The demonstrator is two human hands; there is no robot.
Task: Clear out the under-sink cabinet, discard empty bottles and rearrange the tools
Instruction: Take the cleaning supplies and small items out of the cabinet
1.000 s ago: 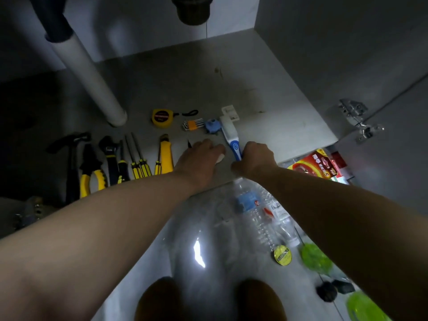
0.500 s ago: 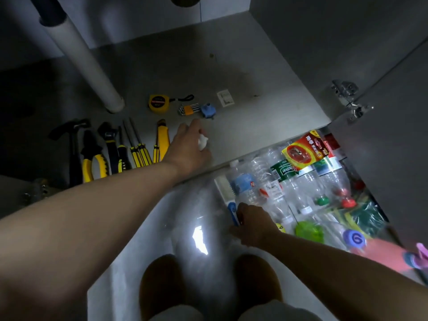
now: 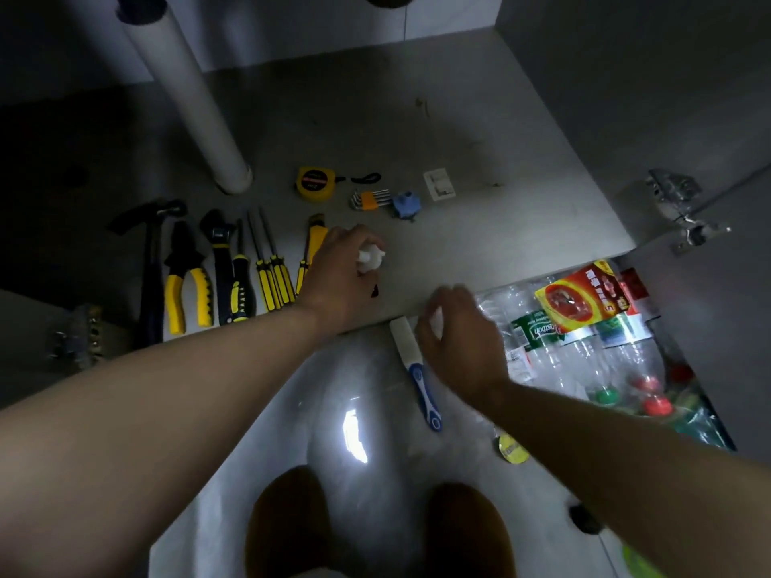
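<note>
Right hand (image 3: 461, 344) hovers mid-frame just right of the blue-handled brush (image 3: 417, 369), fingers loosely curled and blurry, so I can't tell if it's pinching anything. The brush lies on the floor just below the cabinet floor (image 3: 479, 227), long axis running upper left to lower right with the white head toward the cabinet. The left hand (image 3: 342, 269) is farther off, gripping a small white piece (image 3: 369, 258). Half a second back the right hand was down on the handle; now it's up by the head.
</note>
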